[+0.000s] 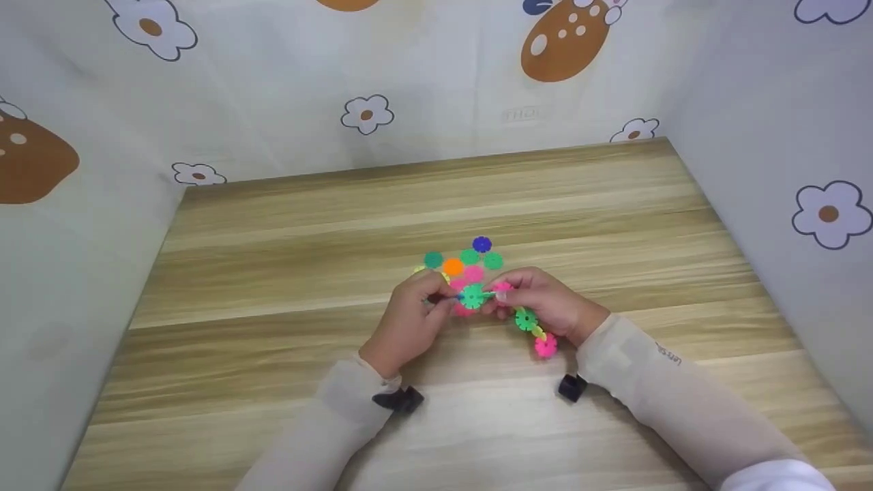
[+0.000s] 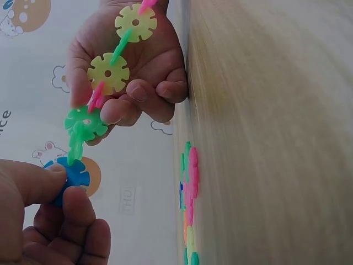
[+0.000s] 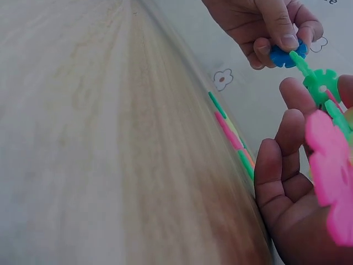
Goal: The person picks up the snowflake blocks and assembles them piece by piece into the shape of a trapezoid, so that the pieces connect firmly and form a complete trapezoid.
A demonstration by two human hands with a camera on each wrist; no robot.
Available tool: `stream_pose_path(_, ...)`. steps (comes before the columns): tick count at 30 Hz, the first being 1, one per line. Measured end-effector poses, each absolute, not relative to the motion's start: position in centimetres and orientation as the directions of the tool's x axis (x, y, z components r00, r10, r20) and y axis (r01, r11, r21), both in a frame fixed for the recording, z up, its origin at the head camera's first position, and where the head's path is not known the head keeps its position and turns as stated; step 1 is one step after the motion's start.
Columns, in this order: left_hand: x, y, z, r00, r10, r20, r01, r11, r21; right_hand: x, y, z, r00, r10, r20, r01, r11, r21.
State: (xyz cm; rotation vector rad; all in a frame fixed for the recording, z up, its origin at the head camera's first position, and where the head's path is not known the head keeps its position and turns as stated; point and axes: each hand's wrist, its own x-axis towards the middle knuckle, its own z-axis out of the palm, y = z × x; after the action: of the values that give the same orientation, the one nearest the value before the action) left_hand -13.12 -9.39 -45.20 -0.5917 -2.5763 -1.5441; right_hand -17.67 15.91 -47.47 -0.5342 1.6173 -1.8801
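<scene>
My left hand pinches a blue notched disc between thumb and index finger. My right hand holds a chain of interlocking notched discs, its thumb and fingers at a green disc and the pink disc joined to it. An edge-on green disc bridges that green disc and the blue one. How deep its slot sits in the blue disc cannot be told. Yellow, green and pink discs hang across the right palm, ending in a pink disc. Both hands are just above the table.
Several loose discs lie flat just beyond the hands, among them an orange disc, a dark blue disc and a green disc. The wood-grain table meets patterned walls at its back and sides.
</scene>
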Motion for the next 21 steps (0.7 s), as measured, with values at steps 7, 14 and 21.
stream_pose_path(7,-13.04,-9.35,-44.84,-0.924,0.291,0.246,0.356,0.427,0.831,-17.75,16.11,-47.32,-0.729,-0.678,-0.094,0.202,-0.082,-0.976)
stream_pose_path(14,-13.02,-9.12,-44.75,-0.915,0.304,0.266,0.381,0.434,0.816,-17.76,16.17,-47.16,-0.73,-0.676,-0.098,0.198,-0.072,-0.977)
stream_pose_path(21,-13.11,-9.22,-44.99,-0.927,0.274,0.256,0.354,0.418,0.837,-17.6,15.75,-47.14,-0.749,-0.655,-0.101,0.219,-0.101,-0.97)
